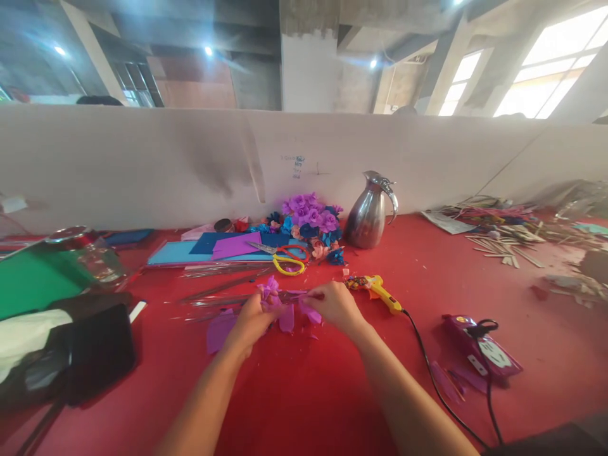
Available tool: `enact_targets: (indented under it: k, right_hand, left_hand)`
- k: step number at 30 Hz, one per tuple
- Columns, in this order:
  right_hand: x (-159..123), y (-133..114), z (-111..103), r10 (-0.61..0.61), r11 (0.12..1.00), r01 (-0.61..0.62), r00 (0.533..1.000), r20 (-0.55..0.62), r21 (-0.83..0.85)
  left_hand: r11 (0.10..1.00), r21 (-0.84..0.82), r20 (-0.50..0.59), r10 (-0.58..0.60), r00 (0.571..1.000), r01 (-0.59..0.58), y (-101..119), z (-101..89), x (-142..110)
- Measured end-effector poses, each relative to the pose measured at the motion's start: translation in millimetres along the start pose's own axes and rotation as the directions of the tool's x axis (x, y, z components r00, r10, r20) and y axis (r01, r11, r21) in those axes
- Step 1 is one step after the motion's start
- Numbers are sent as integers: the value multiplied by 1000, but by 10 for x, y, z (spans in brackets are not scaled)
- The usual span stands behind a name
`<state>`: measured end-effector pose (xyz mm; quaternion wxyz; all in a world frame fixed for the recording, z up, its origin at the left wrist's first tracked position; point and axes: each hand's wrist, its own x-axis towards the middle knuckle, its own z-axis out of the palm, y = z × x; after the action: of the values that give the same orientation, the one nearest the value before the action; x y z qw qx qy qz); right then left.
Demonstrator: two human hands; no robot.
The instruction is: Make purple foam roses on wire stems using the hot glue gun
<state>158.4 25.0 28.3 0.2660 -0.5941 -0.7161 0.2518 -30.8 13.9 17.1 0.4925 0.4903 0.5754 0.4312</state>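
Note:
My left hand (251, 323) is closed around a small purple paper flower (270, 289), whose petals stick up above the fingers. Just right of it my right hand (336, 309) pinches a purple paper petal (310, 313) that hangs under the fingertips. Between the hands a loose-looking purple petal (285, 318) shows; whether it is held or lies on the table I cannot tell. A purple paper sheet (219, 332) lies left of my left hand, partly covered. Beyond the hands rest scissors (287, 261) with yellow and red handles. A yellow glue gun (380, 291) lies beside my right hand.
Finished paper flowers (308, 215) are heaped by the wall, next to a steel jug (368, 215). Coloured sheets (171, 252) and thin wires (213, 301) lie left of centre. A power strip (494, 351) with black cables sits right; a glass jar (97, 256) and black bag (99, 354) left.

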Motion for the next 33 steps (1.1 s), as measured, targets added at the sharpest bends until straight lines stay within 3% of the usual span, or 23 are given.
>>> enact_targets:
  k: [3,6,9,12,16,20,27,33]
  right_hand:
    - [51,51,3,16,976,4,996,-91,216]
    - [70,57,5,49,899,12,990,-129,438]
    - [54,17,-8,94,742,-2,990,-101,670]
    - [25,-33,-26,127,580,-25,990,-60,814]
    - [0,-74,-15,195,474,-68,980,-30,878]
    - [-5,-92,20,226,399,-80,974,-14,913]
    - [14,-76,30,277,377,-40,958,-71,925]
    - [-15,-129,25,241,402,19,962,-126,916]
  left_hand:
    - [998,-45,-75,35,997,-38,1,-17,3]
    - [989,-61,-135,126,983,-135,-16,-31,26]
    - [973,-128,-122,177,977,-192,-30,-33,54]
    - [949,-270,-61,150,987,-161,-32,-11,68]
    - [905,-417,13,91,996,-78,-10,44,45]
    - [879,-472,36,97,995,-69,2,91,10]
    - [829,-558,75,90,993,-33,-11,117,-12]
    - [708,-705,150,93,984,40,14,161,-44]
